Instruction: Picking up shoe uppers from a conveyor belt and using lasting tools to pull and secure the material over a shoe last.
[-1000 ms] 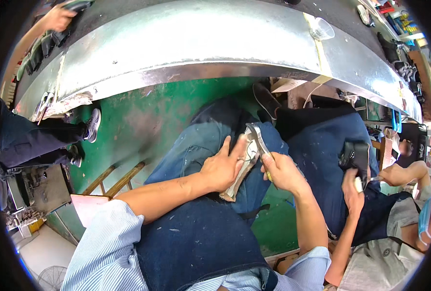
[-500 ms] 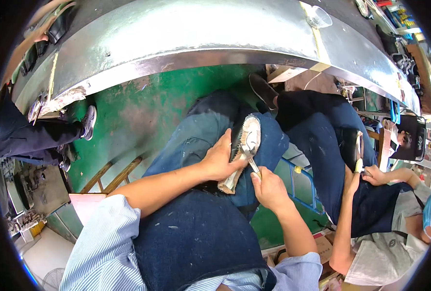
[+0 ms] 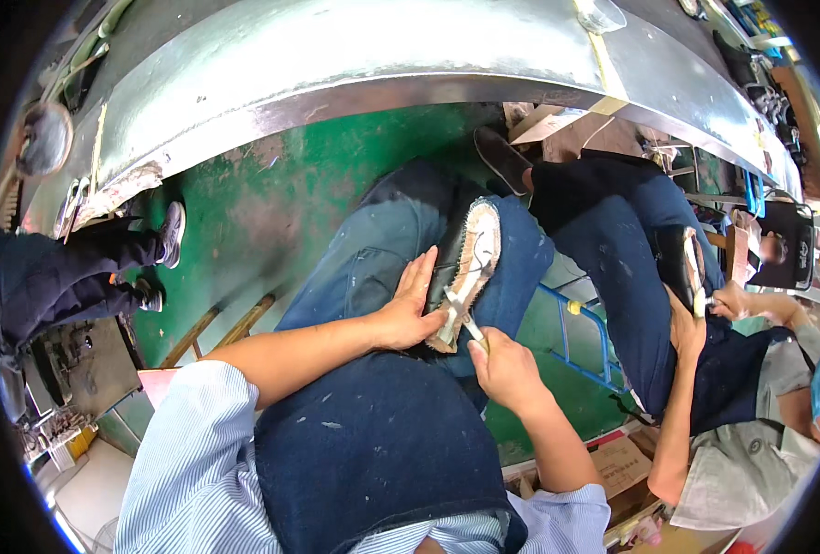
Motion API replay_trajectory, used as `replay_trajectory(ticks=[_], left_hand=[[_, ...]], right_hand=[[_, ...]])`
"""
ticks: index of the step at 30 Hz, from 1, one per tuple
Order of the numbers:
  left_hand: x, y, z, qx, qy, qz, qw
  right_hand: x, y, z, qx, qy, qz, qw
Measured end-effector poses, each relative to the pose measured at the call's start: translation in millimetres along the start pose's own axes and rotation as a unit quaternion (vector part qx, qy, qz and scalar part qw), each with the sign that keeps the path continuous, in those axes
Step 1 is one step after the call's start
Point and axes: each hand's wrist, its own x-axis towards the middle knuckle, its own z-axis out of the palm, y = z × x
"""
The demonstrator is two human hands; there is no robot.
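Observation:
A black shoe upper (image 3: 443, 268) lies bottom side up across my lap, its unfinished underside (image 3: 480, 249) whitish and tan with a ragged edge. My left hand (image 3: 408, 309) grips its near end from the left, thumb over the edge, some fingers spread along the black side. In my right hand (image 3: 505, 369) is a slim tool with a pale handle (image 3: 474, 331). The fingers wrap its handle, and its other end reaches the underside close to my left thumb. What kind of tool it is cannot be made out clearly.
Beyond my knees runs a long metal bench (image 3: 336, 55) with a clear cup (image 3: 601, 14). At right, a seated co-worker holds another shoe (image 3: 678, 258) and a tool. A blue metal frame (image 3: 581, 332) stands between us. Another person's legs (image 3: 96, 258) are at left.
The shoe has rolled a little, so more of its black side shows. My right hand and the tool have shifted slightly left and down, toward the near end of the underside.

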Motion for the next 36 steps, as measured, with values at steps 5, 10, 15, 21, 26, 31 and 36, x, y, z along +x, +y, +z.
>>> replay_trajectory(ticks=[5,10,15,21,26,31,36], left_hand=[[0.5,-0.5,-8.4,-0.002,-0.033,0.008,0.999],[12.6,10.2,-18.4,0.059,-0.048,0.015,0.997],[79.3,-13.3,-21.7,-0.121,0.029,-0.065,0.99],[10.8,38.7,-44.4,-0.65,-0.105,-0.091,0.747],[32.9,-11.6,-22.4,-0.745,-0.239,-0.163,0.601],[34.9,7.2,-28.3,-0.733,-0.107,-0.181,0.647],[33.9,10.0,-26.3,-0.759,-0.091,-0.177,0.62]], right_hand=[[-18.7,-4.3,4.7,0.136,0.164,-0.073,0.974],[-21.0,20.3,29.9,0.122,0.034,0.021,0.992],[-36.7,46.6,70.8,0.482,0.164,0.066,0.858],[-48.5,20.8,32.4,0.109,0.056,0.142,0.982],[-55.1,-15.0,36.4,-0.134,0.073,0.059,0.987],[-44.1,-18.7,32.9,-0.09,0.207,-0.035,0.974],[-9.7,-39.5,22.5,-0.069,0.259,-0.109,0.957]])
